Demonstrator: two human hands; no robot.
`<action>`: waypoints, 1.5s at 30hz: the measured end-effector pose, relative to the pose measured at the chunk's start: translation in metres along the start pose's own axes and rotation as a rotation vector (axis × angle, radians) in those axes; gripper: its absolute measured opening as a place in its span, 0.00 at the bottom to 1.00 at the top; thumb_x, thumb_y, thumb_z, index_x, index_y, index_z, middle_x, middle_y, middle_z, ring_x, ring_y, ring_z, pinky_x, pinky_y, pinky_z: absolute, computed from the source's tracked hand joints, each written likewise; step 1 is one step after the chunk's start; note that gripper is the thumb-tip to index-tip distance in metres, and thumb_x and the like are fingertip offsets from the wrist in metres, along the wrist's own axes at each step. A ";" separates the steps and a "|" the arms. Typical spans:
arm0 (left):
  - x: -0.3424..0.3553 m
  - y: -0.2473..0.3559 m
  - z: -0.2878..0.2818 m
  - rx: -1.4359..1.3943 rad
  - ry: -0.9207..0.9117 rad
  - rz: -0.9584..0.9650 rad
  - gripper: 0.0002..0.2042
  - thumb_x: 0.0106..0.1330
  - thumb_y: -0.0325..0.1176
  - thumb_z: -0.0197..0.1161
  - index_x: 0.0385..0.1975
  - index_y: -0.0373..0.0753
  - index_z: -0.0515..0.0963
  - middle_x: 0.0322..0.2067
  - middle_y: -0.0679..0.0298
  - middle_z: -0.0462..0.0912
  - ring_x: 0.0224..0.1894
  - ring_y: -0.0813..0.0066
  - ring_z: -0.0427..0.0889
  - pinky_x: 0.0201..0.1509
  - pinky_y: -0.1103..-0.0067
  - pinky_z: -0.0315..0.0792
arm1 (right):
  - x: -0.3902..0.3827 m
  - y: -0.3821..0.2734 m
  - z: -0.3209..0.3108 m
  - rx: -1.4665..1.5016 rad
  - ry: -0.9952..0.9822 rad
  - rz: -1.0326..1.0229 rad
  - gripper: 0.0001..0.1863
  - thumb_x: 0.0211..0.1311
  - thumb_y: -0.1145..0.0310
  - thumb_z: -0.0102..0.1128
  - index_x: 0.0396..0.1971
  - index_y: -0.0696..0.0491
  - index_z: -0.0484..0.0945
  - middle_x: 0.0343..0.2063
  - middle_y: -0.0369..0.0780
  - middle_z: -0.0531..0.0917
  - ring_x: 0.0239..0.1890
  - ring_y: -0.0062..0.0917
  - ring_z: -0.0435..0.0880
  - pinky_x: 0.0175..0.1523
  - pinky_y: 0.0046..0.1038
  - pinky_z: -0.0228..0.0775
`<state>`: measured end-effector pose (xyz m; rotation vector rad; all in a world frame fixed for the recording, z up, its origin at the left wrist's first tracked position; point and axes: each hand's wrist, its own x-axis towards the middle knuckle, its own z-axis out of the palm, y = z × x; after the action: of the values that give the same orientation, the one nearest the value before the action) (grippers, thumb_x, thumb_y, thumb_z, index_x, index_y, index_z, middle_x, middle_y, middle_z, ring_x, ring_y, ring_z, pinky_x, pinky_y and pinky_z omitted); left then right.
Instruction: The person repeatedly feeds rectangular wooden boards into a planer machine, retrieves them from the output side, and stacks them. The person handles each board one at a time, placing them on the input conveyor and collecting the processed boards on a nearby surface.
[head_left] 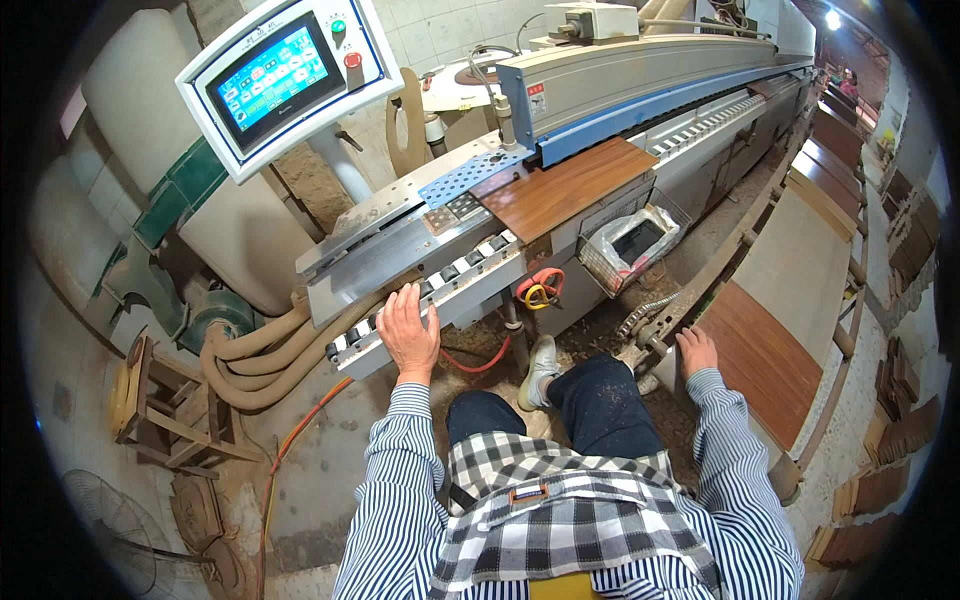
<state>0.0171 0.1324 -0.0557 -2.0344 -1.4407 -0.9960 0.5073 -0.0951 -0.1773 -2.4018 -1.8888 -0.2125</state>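
Note:
My left hand [408,332] lies with its fingers stretched out on the roller rail [465,272] along the machine's front. Over to the right, my right hand [697,352] rests at the left edge of a brown wood-grain panel [765,355], its fingers laid against that edge and not visibly wrapped around it. This panel lies on a roller conveyor beside a grey-beige panel [795,265]. Ahead of me, another brown wood-grain panel [570,188] lies flat on the edge-banding machine [640,95], partly beneath its blue guard, with neither hand on it.
A control screen [277,82] with green and red buttons stands at upper left. Orange-handled scissors [540,288] hang by a wire basket [635,245] on the machine. Thick hoses [270,365] and a wooden stool [180,400] are at left. Board stacks [855,540] line the right.

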 end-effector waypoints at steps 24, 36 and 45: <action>-0.001 0.000 -0.001 -0.062 -0.004 -0.003 0.24 0.62 0.39 0.61 0.59 0.46 0.69 0.59 0.67 0.71 0.64 0.66 0.65 0.69 0.64 0.52 | -0.163 0.034 0.031 1.889 0.611 1.510 0.18 0.61 0.48 0.64 0.23 0.47 0.74 0.18 0.30 0.81 0.14 0.12 0.75 0.18 0.19 0.67; -0.001 -0.001 -0.006 -0.061 -0.021 0.000 0.24 0.63 0.39 0.61 0.60 0.45 0.69 0.59 0.66 0.71 0.64 0.65 0.64 0.69 0.64 0.52 | -0.199 0.000 0.020 2.307 0.701 1.331 0.23 0.50 0.53 0.74 0.41 0.49 0.75 0.35 0.35 0.82 0.34 0.25 0.80 0.35 0.28 0.75; 0.000 -0.001 -0.027 -0.156 -0.146 0.014 0.28 0.61 0.35 0.62 0.63 0.43 0.66 0.63 0.61 0.68 0.68 0.59 0.60 0.72 0.61 0.49 | -0.199 0.017 -0.015 2.236 0.672 1.082 0.18 0.55 0.64 0.70 0.44 0.50 0.76 0.37 0.35 0.82 0.36 0.24 0.81 0.38 0.28 0.78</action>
<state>0.0081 0.1135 -0.0383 -2.2674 -1.4596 -1.0004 0.4767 -0.2928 -0.1931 -0.8817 0.2018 0.6625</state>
